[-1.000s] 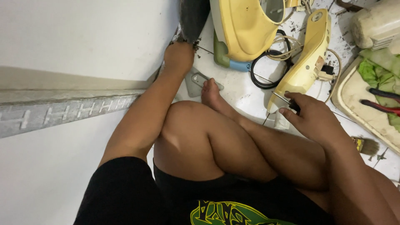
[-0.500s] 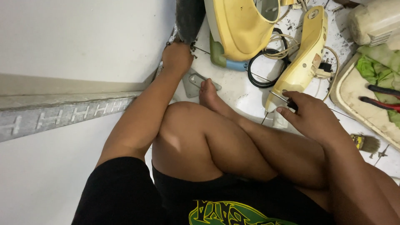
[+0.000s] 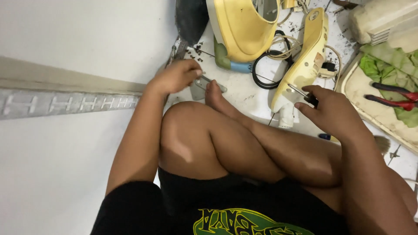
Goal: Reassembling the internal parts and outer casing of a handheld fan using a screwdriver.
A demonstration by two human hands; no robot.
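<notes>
Hands at work over a taken-apart yellow appliance on a white floor.

Knees crossed low in the frame; above them at centre right, the right hand (image 3: 333,109) pinches a slim screwdriver (image 3: 300,93) between thumb and fingers, its metal tip set against the long yellow plastic handle shell (image 3: 305,65), probably to reach a screw. At upper centre left, the left hand (image 3: 176,76) closes its fingers on a flat grey metal plate (image 3: 201,87) lying on the floor (image 3: 248,93) beside the foot. Farther up lie a glossy rounded yellow housing (image 3: 239,26), a black cord loop (image 3: 265,72), and, at right, red-handled pliers (image 3: 392,96) on a cream tray (image 3: 361,100).
</notes>
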